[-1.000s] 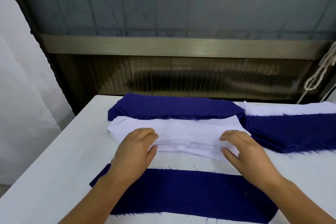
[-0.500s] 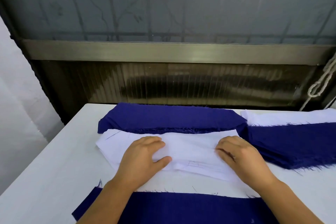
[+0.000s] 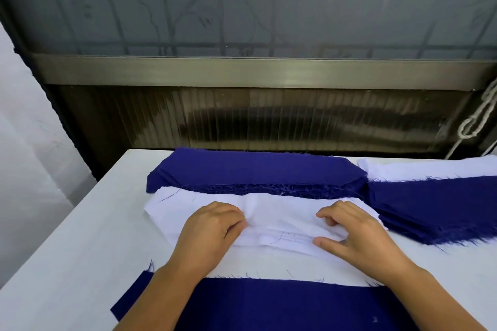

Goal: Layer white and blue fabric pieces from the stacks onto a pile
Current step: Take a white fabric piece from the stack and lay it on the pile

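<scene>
Near edge: a blue piece lies flat on the white table, frayed threads along its far edge; my forearms cross over it.
Left hand: my left hand sits on the left part of the white stack, fingers curled in, fingertips bunching the top white sheet into a small fold and gripping it.
Right hand: my right hand sits on the right part of the same stack, fingers bent and thumb stretched toward the middle, pinching the top sheet between them.
White stack: middle of the table, between the near blue piece and the far blue stack; the top sheet is wrinkled between my hands, with faint pen marks near its front edge.
Blue stack: a thick blue stack lies just behind the white stack, touching it, its frayed front edge showing.
Right side: a second blue pile fans toward the table's right edge, with a white pile behind it.
Far: a metal window rail under frosted glass; a knotted white cord hangs at the right.
</scene>
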The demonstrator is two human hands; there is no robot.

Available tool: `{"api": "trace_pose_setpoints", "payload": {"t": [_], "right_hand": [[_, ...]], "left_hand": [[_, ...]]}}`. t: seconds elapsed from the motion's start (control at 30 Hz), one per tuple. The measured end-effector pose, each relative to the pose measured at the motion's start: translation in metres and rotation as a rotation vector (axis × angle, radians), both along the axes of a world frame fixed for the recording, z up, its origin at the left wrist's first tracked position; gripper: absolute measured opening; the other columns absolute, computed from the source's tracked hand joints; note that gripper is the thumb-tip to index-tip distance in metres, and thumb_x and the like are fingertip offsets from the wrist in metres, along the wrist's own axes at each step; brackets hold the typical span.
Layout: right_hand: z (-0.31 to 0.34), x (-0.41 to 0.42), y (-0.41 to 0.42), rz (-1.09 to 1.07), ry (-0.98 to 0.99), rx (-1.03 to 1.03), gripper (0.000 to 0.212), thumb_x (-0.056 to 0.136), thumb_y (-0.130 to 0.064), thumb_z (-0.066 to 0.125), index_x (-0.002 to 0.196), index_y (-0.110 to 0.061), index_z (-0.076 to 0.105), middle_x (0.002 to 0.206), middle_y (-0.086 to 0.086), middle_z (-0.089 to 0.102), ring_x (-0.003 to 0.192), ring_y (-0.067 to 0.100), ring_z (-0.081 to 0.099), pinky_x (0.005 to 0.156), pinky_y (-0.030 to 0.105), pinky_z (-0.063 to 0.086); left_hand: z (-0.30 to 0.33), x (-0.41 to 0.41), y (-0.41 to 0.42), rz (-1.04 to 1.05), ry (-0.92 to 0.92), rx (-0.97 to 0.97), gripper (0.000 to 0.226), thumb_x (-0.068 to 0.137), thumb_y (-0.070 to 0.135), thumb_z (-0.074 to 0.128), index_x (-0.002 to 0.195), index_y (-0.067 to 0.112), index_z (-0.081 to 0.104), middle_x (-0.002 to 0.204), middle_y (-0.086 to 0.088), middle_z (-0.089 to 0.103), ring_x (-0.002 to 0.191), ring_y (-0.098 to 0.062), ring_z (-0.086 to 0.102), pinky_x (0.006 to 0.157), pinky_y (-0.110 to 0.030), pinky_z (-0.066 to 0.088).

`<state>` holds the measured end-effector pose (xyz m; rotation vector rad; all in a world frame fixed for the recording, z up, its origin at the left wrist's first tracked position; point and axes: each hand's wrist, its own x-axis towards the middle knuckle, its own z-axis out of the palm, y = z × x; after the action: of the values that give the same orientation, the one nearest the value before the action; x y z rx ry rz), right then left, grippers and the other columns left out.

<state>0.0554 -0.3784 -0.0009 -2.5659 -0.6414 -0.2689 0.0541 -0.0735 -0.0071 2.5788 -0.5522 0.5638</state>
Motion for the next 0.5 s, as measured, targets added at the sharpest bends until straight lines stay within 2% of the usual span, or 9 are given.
{"api": "trace_pose_setpoints", "payload": {"t": [0.13, 0.23, 0.37, 0.5], "right_hand": [[-0.004, -0.001, -0.004, 0.018, -0.044, -0.004, 0.024, 0.083, -0.036, 0.073, 0.104, -0.029, 0.064, 0.099, -0.024, 0.055, 0.096, 0.001, 0.054, 0.082, 0.019, 0.044], [-0.006, -0.002, -0.004, 0.063, -0.083, 0.051, 0.006, 0.090, -0.024, 0.066, 0.092, -0.030, 0.064, 0.096, -0.021, 0.057, 0.093, 0.006, 0.057, 0.078, 0.019, 0.044], [-0.004, -0.006, -0.004, 0.018, -0.002, 0.252, 0.013, 0.094, -0.038, 0.051, 0.089, -0.037, 0.062, 0.099, -0.012, 0.061, 0.092, 0.014, 0.060, 0.071, 0.017, 0.045], [-0.001, -0.008, -0.008, 0.002, -0.014, 0.234, 0.014, 0.094, -0.037, 0.050, 0.091, -0.036, 0.064, 0.101, -0.015, 0.062, 0.095, 0.011, 0.061, 0.075, 0.018, 0.047]], "left_hand": [[0.003, -0.002, -0.003, 0.052, 0.009, -0.023, 0.019, 0.083, 0.023, 0.074, 0.071, 0.021, 0.060, 0.072, 0.016, 0.058, 0.069, -0.006, 0.052, 0.061, -0.021, 0.046], [0.004, -0.003, -0.002, 0.048, 0.049, -0.049, 0.019, 0.080, 0.024, 0.077, 0.072, 0.023, 0.060, 0.072, 0.017, 0.057, 0.070, -0.004, 0.051, 0.062, -0.017, 0.042], [0.003, -0.003, 0.011, -0.016, 0.136, -0.073, 0.004, 0.087, 0.024, 0.071, 0.084, 0.026, 0.068, 0.086, 0.020, 0.060, 0.084, 0.000, 0.053, 0.073, -0.018, 0.046], [0.003, -0.002, 0.033, 0.038, 0.205, -0.131, 0.009, 0.090, 0.023, 0.068, 0.095, 0.027, 0.074, 0.093, 0.026, 0.059, 0.092, 0.004, 0.055, 0.081, -0.016, 0.046]]}}
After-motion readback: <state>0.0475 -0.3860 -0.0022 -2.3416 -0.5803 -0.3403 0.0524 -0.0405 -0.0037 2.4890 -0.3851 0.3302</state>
